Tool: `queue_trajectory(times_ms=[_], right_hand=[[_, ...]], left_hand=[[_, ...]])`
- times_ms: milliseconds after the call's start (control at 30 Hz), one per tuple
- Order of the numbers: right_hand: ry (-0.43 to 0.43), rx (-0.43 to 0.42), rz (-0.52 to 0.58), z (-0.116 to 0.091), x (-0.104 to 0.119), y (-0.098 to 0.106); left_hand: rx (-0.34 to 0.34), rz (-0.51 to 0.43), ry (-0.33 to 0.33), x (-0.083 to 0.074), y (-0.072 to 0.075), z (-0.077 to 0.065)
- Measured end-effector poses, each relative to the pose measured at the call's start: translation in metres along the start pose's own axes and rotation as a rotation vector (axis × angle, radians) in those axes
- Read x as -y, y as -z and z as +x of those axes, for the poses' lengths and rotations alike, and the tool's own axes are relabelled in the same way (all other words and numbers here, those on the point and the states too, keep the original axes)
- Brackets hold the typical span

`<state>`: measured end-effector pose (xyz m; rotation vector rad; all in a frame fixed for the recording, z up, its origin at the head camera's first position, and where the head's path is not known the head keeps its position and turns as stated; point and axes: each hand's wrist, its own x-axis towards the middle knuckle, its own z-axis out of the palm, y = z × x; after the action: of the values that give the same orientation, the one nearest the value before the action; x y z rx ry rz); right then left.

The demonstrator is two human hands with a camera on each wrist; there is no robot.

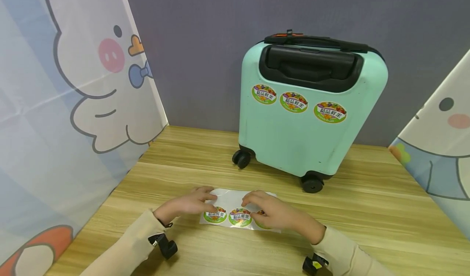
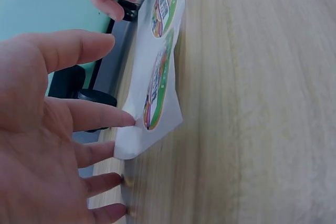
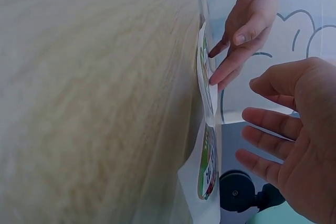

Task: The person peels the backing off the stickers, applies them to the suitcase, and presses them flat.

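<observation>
A white sheet of stickers (image 1: 229, 197) lies on the wooden table in front of me, bearing a row of oval, fruit-printed stickers. My left hand (image 1: 192, 202) is at the sheet's left end, its fingers extended; in the left wrist view a fingertip touches the paper beside the end sticker (image 2: 156, 93). Over the right part of the sheet is my right hand (image 1: 273, 212), partly covering the right sticker (image 1: 261, 223). In the right wrist view its fingers (image 3: 270, 124) are loosely bent, apart from the paper, and hold nothing.
Behind the sheet stands a mint-green suitcase (image 1: 290, 141) on black wheels (image 1: 312, 183), with three similar oval stickers (image 1: 293, 102) on its front. A grey partition (image 1: 191, 55) is at the back. Cartoon-printed cloths (image 1: 84, 178) hang at both sides.
</observation>
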<state>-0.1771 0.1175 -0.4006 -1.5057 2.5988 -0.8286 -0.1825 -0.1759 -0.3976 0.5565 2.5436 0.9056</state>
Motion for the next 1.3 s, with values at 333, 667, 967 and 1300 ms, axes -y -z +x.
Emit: queue_trajectory(times_ms=[333,667,967,1300], right_hand=[[0.021,-0.018,0.006,0.001,-0.001,-0.001],[0.093,-0.097,-0.078,0.004,0.004,0.001],[0.136,-0.26,-0.118,0.007,0.005,0.003],[0.176,-0.471,-0.161,0.014,0.003,0.004]], left_hand=[[-0.1,-0.161,-0.081,0.007,0.0,0.012],[-0.207,-0.423,-0.107,-0.004,0.003,0.025],[-0.253,-0.576,-0.144,-0.024,0.001,0.036],[-0.262,-0.76,-0.216,-0.045,-0.002,0.04]])
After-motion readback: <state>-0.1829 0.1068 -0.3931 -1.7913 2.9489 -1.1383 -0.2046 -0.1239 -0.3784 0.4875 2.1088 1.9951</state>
